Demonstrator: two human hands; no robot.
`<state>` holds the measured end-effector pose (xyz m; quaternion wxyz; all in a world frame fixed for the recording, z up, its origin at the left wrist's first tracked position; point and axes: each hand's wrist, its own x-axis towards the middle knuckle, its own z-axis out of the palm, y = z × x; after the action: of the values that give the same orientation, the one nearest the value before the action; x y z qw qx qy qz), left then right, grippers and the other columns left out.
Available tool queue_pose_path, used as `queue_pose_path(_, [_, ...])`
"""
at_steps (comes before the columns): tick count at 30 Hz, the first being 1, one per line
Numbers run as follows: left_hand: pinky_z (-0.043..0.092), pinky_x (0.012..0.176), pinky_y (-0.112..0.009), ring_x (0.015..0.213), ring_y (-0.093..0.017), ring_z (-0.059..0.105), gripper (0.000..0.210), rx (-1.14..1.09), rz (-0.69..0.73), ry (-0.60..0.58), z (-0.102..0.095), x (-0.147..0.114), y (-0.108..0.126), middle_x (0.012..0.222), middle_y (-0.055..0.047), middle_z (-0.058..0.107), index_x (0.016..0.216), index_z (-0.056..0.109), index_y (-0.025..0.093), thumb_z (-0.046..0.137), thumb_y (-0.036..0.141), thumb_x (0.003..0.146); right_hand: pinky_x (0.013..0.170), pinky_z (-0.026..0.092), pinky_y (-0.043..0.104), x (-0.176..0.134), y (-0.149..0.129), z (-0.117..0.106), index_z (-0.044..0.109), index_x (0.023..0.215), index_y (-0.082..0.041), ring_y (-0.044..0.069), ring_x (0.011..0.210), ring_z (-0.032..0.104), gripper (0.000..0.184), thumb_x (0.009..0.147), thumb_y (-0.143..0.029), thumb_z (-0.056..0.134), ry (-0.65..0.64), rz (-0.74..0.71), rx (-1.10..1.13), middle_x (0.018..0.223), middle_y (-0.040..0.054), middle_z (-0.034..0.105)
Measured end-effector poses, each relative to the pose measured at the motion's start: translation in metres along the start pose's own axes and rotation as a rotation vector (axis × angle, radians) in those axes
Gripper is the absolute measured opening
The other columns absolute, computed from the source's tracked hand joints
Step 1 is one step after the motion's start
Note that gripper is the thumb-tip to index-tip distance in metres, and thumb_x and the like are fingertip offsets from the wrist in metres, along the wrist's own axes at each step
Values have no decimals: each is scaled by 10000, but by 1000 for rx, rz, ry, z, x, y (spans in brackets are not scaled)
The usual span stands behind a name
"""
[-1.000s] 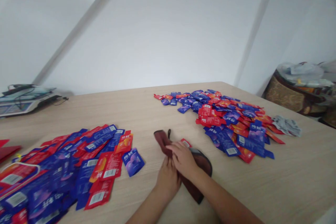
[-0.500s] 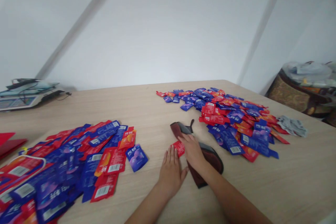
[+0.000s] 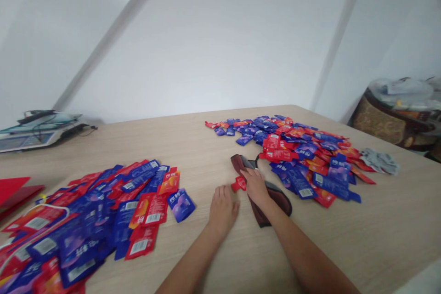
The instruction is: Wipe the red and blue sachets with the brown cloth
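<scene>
A small red packet [image 3: 239, 184] shows at the left edge of my right hand [image 3: 255, 187]. That hand's fingers are bent over it, with the rest of the packet hidden beneath them. Under the same hand and wrist lies a brown padded fabric piece [image 3: 261, 215] with black edging and a dark loop at its far end; I cannot make out its kind. To the left, my left hand [image 3: 223, 206] rests on the table, fingers loosely bent and thumb held apart, nothing visible in it. It is close to the red packet but not on it.
Red and blue packets lie in a heap [image 3: 306, 151] on the right and another pile [image 3: 103, 211] on the left. A grey glove-like cloth [image 3: 380, 161] lies by the right heap. A flat device with cables [image 3: 39, 131] and red folded sheets [image 3: 14, 193] are at far left.
My left hand has drawn back from the red packet, and its flat fingers have bent. My right hand and the packet have shifted slightly, and the brown fabric piece has turned a little.
</scene>
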<state>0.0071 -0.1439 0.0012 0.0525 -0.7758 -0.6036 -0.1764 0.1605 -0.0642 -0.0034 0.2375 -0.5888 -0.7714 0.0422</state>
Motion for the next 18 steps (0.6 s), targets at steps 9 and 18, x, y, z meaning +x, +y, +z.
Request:
queue_pose_path(9, [413,844,-373,925,-239,483,230,162,254,-42,14,48,-3,925,-127,579,971,620,86,428,96,844,981,282,369,-14,-23,-10,526,1252,-179,235,1088,461,468,826,-73,363,-5,-68,-1,1189,108,566])
queue_pose_path(18, [411,826,-307,929,-205,487,204,-54,87,-31,2,44,-17,939,-88,569,927,629,160,447,129,840,664,407,299,-15,-46,0,548,685,-165,190,666,537,177,657,-64,406,2,170,811,659,37,565])
